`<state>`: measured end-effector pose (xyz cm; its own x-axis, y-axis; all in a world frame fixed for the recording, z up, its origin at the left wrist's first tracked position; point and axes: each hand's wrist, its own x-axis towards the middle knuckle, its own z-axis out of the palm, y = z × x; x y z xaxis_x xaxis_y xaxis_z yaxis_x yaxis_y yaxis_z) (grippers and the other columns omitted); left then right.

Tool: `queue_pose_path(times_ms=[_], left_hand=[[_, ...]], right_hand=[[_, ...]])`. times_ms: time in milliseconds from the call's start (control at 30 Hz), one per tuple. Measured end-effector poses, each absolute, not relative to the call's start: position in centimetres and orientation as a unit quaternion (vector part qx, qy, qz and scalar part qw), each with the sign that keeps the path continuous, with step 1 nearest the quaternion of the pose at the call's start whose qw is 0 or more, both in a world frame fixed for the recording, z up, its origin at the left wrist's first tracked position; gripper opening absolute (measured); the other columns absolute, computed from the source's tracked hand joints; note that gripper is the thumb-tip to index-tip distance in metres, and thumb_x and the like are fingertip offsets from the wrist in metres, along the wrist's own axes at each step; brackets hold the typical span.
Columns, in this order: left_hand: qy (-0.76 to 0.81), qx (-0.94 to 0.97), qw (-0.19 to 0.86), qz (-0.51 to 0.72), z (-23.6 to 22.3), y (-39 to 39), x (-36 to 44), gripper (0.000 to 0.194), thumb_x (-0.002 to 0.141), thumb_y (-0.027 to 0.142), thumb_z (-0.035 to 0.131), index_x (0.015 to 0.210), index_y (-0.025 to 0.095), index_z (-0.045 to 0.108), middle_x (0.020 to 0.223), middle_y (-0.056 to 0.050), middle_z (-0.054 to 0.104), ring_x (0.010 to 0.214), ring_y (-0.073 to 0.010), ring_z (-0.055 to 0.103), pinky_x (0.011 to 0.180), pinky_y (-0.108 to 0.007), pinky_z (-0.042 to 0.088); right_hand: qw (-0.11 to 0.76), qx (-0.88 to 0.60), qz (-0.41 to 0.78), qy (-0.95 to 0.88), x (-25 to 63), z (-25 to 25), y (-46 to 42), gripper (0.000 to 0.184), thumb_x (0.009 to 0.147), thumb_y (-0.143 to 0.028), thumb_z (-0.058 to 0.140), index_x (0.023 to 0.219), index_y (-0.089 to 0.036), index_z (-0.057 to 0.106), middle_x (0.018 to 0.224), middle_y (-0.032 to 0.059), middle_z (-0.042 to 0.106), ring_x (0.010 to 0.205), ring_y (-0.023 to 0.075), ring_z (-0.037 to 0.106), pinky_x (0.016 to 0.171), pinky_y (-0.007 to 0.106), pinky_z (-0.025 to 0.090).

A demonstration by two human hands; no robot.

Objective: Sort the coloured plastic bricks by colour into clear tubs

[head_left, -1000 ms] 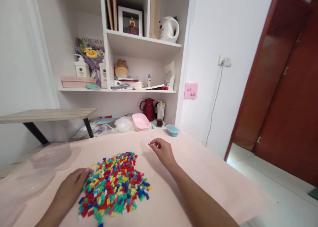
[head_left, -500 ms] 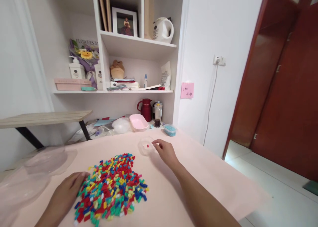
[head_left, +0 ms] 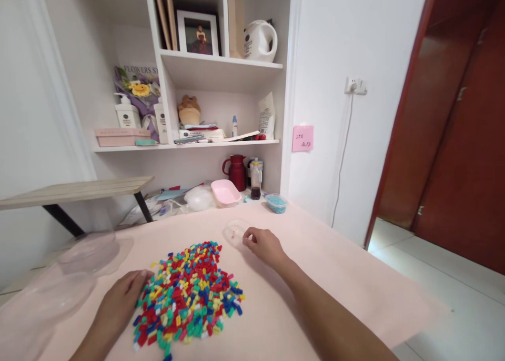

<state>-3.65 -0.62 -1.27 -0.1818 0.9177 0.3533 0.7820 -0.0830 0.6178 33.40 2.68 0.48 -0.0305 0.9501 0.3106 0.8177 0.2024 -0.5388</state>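
A loose heap of small coloured plastic bricks (head_left: pixel 189 292) lies on the pink tabletop, in red, green, yellow, blue and white. My left hand (head_left: pixel 124 298) rests flat at the heap's left edge, fingers stretched out and nothing visible in them. Beyond the heap is a shallow clear plastic container (head_left: pixel 232 228) with one or two tiny reddish bits in it. My right hand (head_left: pixel 266 247) has thumb and fingers pinched at its right rim, and the container looks slightly tilted. Whether a brick is also between those fingers is hidden.
Larger clear plastic containers (head_left: pixel 63 292) stand at the left. Along the back are a pink tray (head_left: pixel 226 193), a red jug (head_left: pixel 237 172), a bottle of dark liquid (head_left: pixel 256 182) and a tub of blue pieces (head_left: pixel 276 204). A small wooden stand (head_left: pixel 79 188) is at the back left.
My right hand has closed at the clear container's rim, which now looks tilted. The whole view has shifted a little; my left hand stays beside the heap.
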Motion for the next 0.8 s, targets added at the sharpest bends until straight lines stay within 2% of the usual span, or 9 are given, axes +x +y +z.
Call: queue_pose_path(times_ms=[233,333,433,533,667,800], left_hand=[[0.685,0.629,0.106,0.352,-1.5,-0.5,-3.9,0.043,0.079,0.052,0.041,0.077,0.026,0.074,0.095,-0.002,0.078,0.095,-0.0254,0.07,0.086,-0.033,0.052],[0.693,0.624,0.115,0.341,-1.6,-0.4,-3.9,0.045,0.08,0.053,0.039,0.081,0.025,0.074,0.1,-0.003,0.077,0.1,-0.0258,0.069,0.089,-0.034,0.051],[0.695,0.624,0.117,0.339,-1.6,-0.4,-4.0,0.046,0.08,0.054,0.039,0.083,0.024,0.074,0.101,-0.004,0.077,0.101,-0.026,0.068,0.09,-0.035,0.05],[0.695,0.625,0.113,0.337,-1.7,-0.4,-4.0,0.046,0.08,0.055,0.04,0.083,0.024,0.075,0.098,-0.003,0.077,0.099,-0.0259,0.069,0.089,-0.034,0.051],[0.69,0.628,0.102,0.346,-2.0,-0.4,-4.1,0.044,0.081,0.053,0.042,0.081,0.025,0.075,0.095,-0.002,0.078,0.094,-0.0245,0.07,0.083,-0.031,0.052],[0.683,0.627,0.101,0.362,-2.3,-0.4,-4.0,0.041,0.08,0.051,0.044,0.081,0.025,0.075,0.093,-0.001,0.078,0.091,-0.0232,0.07,0.08,-0.03,0.052]], right_hand=[[0.313,-0.609,0.13,-0.718,33.3,0.6,2.0,0.007,0.08,-0.027,0.064,0.083,-0.025,0.07,0.07,-0.0023,0.066,0.062,0.013,0.057,0.055,0.022,0.031],[0.317,-0.603,0.141,-0.718,33.6,0.8,1.8,0.017,0.081,-0.03,0.063,0.096,-0.027,0.07,0.07,-0.0031,0.065,0.058,0.0123,0.056,0.055,0.022,0.032],[0.368,-0.578,0.137,-0.716,33.9,1.4,1.4,0.031,0.084,-0.036,0.062,0.113,-0.027,0.066,0.064,-0.0044,0.06,0.058,0.0132,0.055,0.056,0.023,0.036],[0.423,-0.496,0.168,-0.739,33.6,1.9,0.7,0.026,0.088,-0.036,0.057,0.107,-0.024,0.069,0.057,-0.0053,0.053,0.055,0.0126,0.053,0.057,0.023,0.039],[0.353,-0.396,0.252,-0.81,32.3,1.7,-0.3,0.019,0.085,-0.031,0.061,0.094,-0.021,0.074,0.059,-0.0039,0.058,0.055,0.0108,0.051,0.056,0.021,0.04],[0.265,-0.341,0.36,-0.827,32.0,1.7,-0.9,0.02,0.079,-0.036,0.068,0.077,-0.017,0.074,0.064,-0.0025,0.063,0.058,0.0104,0.051,0.055,0.02,0.038]])
